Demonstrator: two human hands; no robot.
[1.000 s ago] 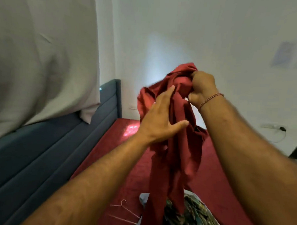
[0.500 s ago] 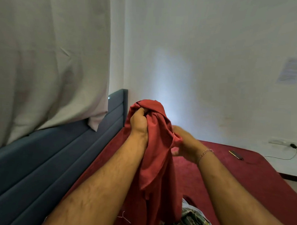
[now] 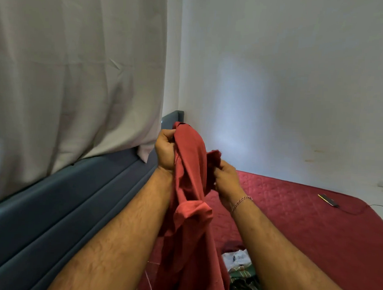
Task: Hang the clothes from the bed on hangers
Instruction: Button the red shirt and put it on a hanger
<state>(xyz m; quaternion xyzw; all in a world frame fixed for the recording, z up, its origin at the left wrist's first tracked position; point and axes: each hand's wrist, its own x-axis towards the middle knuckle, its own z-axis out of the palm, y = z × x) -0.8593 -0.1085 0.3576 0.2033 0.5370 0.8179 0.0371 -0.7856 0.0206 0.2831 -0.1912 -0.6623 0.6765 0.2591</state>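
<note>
Progress early | red garment (image 3: 191,188) bunched, unhangered above bed (image 3: 303,224) | left hand (image 3: 165,150) fisted on top; right hand (image 3: 225,178) pinches edge | clothes pile (image 3: 242,274) beneath waits

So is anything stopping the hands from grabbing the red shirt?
No, nothing is between them. The left hand already grips the red shirt near its top, and the right hand pinches a fold beside it. No hanger is on it yet.
</note>
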